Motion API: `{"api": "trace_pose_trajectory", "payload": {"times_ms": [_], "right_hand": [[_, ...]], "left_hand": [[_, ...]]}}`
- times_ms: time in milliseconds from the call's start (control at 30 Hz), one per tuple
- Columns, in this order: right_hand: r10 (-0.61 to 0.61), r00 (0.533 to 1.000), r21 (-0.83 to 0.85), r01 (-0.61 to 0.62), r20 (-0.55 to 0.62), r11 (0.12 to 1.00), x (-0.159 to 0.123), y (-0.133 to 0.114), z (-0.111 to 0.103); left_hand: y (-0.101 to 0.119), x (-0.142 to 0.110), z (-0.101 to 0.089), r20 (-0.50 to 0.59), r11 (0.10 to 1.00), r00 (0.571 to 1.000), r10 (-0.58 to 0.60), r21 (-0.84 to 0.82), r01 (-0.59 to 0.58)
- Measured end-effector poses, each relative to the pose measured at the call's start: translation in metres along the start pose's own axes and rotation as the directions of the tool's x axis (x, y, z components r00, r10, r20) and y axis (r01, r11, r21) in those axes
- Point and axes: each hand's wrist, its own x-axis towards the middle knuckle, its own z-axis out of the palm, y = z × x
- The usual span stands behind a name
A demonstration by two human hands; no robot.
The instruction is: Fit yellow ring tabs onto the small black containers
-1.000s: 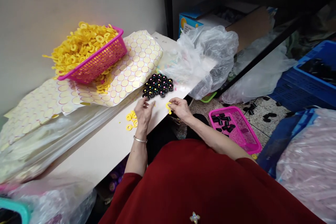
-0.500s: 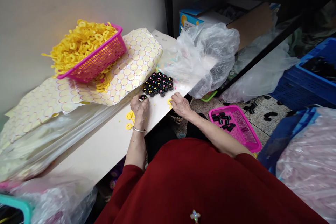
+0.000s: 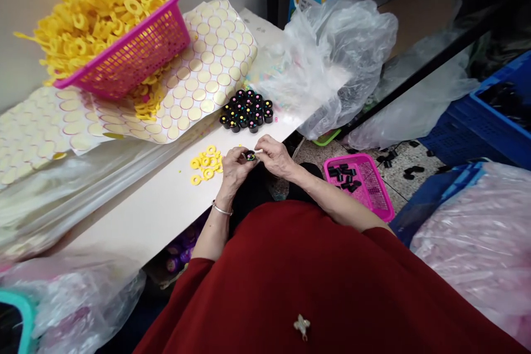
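Observation:
My left hand (image 3: 234, 171) is closed on a small black round cup (image 3: 250, 155), with bits of colour showing in its opening. My right hand (image 3: 276, 159) meets it at the cup's right side, thumb and fingers pinched; what lies between those fingertips is too small to make out. Beyond both hands, a cluster of black cups (image 3: 248, 113) stands upright on the white table (image 3: 166, 204), with pink, yellow and blue dots in their tops. Loose yellow rings (image 3: 206, 165) lie in a small pile just left of my left hand.
A pink basket (image 3: 136, 50) heaped with yellow ring pieces (image 3: 103, 22) rests on sticker sheets (image 3: 207, 61). Clear plastic bags (image 3: 344, 61) crowd the table's far end. On the floor at right are a pink tray (image 3: 375, 191) with black pieces and a blue crate (image 3: 460, 127).
My left hand has lifted a black cup from beside the cluster and brought it toward me. My right hand, earlier pinching a yellow ring, has come to the cup. The view has shifted closer.

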Motion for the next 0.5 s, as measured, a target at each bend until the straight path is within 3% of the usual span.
{"api": "trace_pose_trajectory", "payload": {"times_ms": [267, 400, 500], "right_hand": [[0.200, 0.980, -0.043, -0.199, 0.015, 0.979, 0.003, -0.006, 0.012], [0.243, 0.970, -0.087, -0.241, 0.008, 0.967, 0.009, -0.013, 0.018], [0.245, 0.969, -0.025, -0.245, -0.006, 0.969, 0.010, -0.012, 0.018]], "left_hand": [[-0.007, -0.005, 0.004, -0.069, 0.991, 0.989, 0.128, 0.046, -0.125], [-0.008, -0.005, 0.004, -0.079, 0.987, 0.985, 0.154, 0.055, -0.150], [-0.007, -0.005, 0.004, -0.070, 0.990, 0.988, 0.137, 0.056, -0.133]]}}
